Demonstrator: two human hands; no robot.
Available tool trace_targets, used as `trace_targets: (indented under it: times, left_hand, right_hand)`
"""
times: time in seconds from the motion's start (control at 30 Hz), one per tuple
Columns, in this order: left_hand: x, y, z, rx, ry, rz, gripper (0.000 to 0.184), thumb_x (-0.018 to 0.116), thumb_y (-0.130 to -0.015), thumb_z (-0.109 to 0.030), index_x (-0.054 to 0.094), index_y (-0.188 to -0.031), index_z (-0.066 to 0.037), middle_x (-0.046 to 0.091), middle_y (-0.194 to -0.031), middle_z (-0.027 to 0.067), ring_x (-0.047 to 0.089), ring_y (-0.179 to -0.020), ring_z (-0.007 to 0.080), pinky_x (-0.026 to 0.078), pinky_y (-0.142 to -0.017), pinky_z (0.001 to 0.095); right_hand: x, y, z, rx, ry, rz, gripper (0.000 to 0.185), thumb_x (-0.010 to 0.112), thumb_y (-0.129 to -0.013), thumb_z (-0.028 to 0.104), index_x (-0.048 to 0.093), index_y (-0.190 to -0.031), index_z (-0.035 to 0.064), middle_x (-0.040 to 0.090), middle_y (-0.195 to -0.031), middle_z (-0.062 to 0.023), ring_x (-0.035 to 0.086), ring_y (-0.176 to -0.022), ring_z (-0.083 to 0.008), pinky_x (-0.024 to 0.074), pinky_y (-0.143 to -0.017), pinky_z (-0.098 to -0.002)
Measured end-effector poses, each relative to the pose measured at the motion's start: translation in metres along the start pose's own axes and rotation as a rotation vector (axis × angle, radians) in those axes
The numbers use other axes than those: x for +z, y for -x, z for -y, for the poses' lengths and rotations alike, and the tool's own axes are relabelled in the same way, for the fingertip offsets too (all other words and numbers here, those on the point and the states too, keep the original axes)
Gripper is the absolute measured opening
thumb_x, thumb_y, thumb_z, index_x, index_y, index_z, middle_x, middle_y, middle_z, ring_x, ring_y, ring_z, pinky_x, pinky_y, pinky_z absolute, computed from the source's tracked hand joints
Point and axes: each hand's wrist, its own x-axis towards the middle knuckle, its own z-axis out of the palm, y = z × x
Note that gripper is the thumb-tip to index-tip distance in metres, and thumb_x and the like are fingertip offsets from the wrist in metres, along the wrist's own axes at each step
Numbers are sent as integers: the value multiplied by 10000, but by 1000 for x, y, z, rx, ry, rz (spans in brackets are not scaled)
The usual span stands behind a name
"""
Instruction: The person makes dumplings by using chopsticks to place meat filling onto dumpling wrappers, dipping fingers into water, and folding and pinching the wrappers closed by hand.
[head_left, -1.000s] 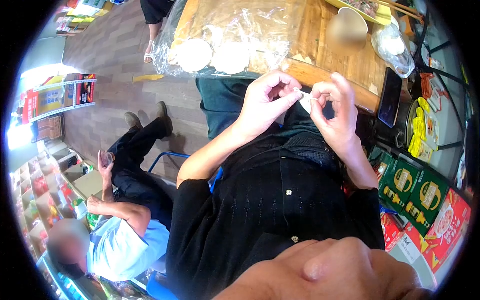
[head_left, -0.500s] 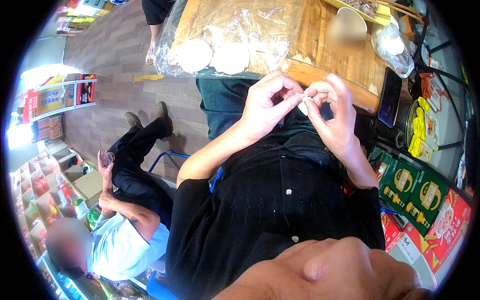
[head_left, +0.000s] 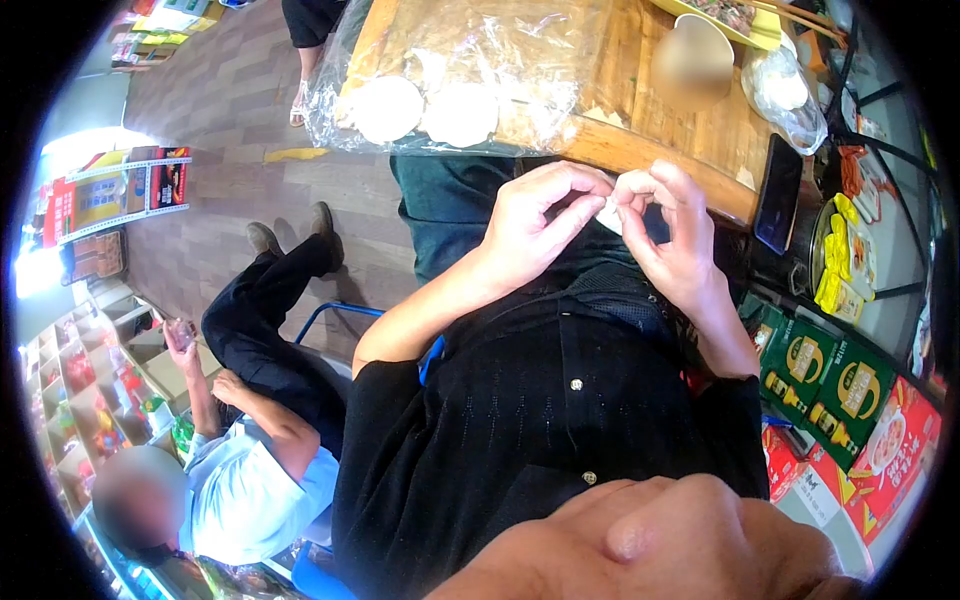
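My left hand and my right hand meet just off the table's near edge. Their fingertips pinch a small white piece, soft and dough-like, mostly covered by the fingers. Beyond them on the wooden table lies a clear plastic sheet with two flat white rounds near its front edge, one at the left and one beside it. A blurred bowl-like container stands behind my right hand. Near it is a yellow tray holding a minced filling, with chopsticks at its edge.
A plastic bag and a dark phone are at the table's right side. Green boxes stand at lower right. At left a seated person holds a small clear object. Another person's leg shows at the top.
My hands have come down slightly and closer together, and the white piece is more hidden. The seated person's raised hand has moved left and down with the clear object.
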Motion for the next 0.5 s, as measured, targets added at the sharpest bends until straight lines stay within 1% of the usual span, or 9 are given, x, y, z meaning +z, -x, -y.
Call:
trace_targets:
  times: [0.03, 0.1, 0.13, 0.23, 0.3, 0.33, 0.4, 0.43, 0.5]
  left_hand:
    - [2, 1, -3, 0, 0, 0, 104, 638, -876, -13, 621, -976, 7, 649, -943, 55, 601, -865, 84, 495, -749, 229]
    - [5, 4, -9, -242, 305, -52, 125, 649, -858, 6, 611, -974, 28, 669, -921, 71, 627, -794, 77, 519, -669, 227]
    - [5, 4, -8, -243, 304, -53, 125, 649, -858, 6, 611, -974, 28, 669, -921, 71, 627, -794, 77, 519, -669, 227]
    - [5, 3, -2, -262, 248, -53, 145, 643, -853, 13, 582, -982, 37, 663, -902, 66, 606, -775, 58, 513, -664, 209]
    - [6, 2, -3, -324, 274, -42, 108, 638, -844, 25, 575, -931, 29, 651, -875, 52, 592, -758, 45, 505, -659, 197]
    - [8, 2, -1, -325, 274, -43, 108, 638, -844, 25, 575, -931, 29, 651, -875, 52, 592, -758, 45, 505, -659, 197]
    - [12, 3, 4, -295, 210, -76, 116, 629, -847, 30, 563, -942, 16, 629, -839, 31, 583, -764, 41, 498, -671, 190]
    - [14, 3, 4, -295, 211, -74, 116, 629, -847, 30, 563, -942, 16, 629, -839, 31, 583, -764, 41, 498, -671, 190]
    - [17, 0, 2, -276, 361, -178, 143, 620, -855, 33, 557, -981, 6, 612, -886, 32, 586, -806, 52, 496, -692, 190]
  right_hand:
    - [0, -1, -1, 0, 0, 0, 514, 626, -793, -122, 410, -1235, 26, 578, -846, -75, 540, -673, -154, 457, -626, -268]
    - [0, -1, -4, -39, 59, -5, 490, 639, -767, -120, 440, -1191, 26, 595, -861, -91, 565, -696, -215, 473, -631, -307]
    - [-1, -2, -3, -39, 58, -4, 490, 639, -767, -120, 440, -1191, 26, 595, -861, -91, 565, -696, -215, 473, -631, -307]
    - [-4, -9, 0, -25, 256, 112, 406, 646, -749, -101, 503, -1106, 30, 607, -878, -108, 585, -750, -280, 485, -655, -350]
    - [-5, -13, -2, -135, 400, 193, 295, 643, -754, -67, 552, -1015, 34, 612, -884, -117, 587, -802, -317, 487, -690, -377]
    - [-4, -12, -7, -135, 399, 194, 295, 643, -754, -67, 552, -1015, 34, 612, -884, -117, 587, -802, -317, 487, -690, -377]
    - [-1, -10, -16, -321, 397, 143, 283, 659, -754, -41, 554, -1006, 33, 608, -900, -122, 583, -825, -319, 489, -722, -371]
    - [-3, -10, -14, -320, 399, 143, 283, 659, -754, -41, 554, -1006, 33, 608, -900, -122, 583, -825, -319, 489, -722, -371]
    - [-8, -14, -5, -112, 454, 138, 447, 691, -758, -21, 500, -1159, 31, 611, -930, -112, 598, -819, -268, 502, -724, -343]
